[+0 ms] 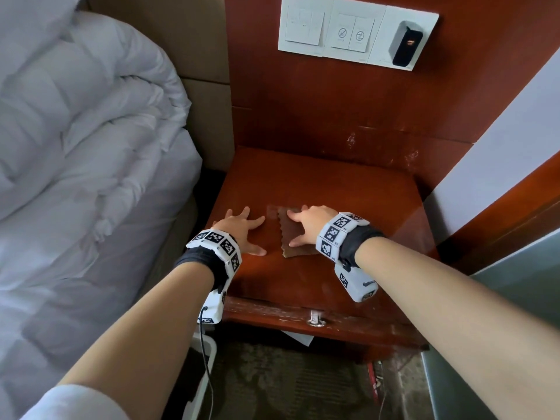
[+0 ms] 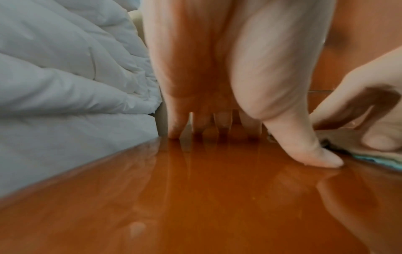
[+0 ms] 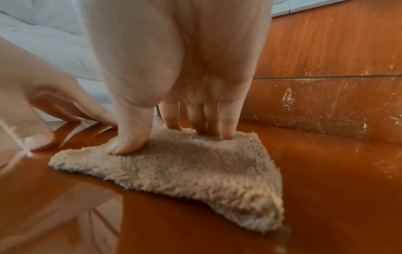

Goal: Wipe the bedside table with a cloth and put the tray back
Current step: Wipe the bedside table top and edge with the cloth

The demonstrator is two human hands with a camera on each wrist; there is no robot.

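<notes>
near front edge: right hand [image 1: 309, 225] presses cloth [image 1: 292, 234].

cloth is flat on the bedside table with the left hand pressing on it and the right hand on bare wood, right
Hands are swapped. The right wrist view shows the right hand pressing the cloth; the left hand rests on the bare bedside table beside it.

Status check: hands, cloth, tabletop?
Right hand flat, pressing cloth. Left hand spread on bare table beside it. No tray visible.
</notes>
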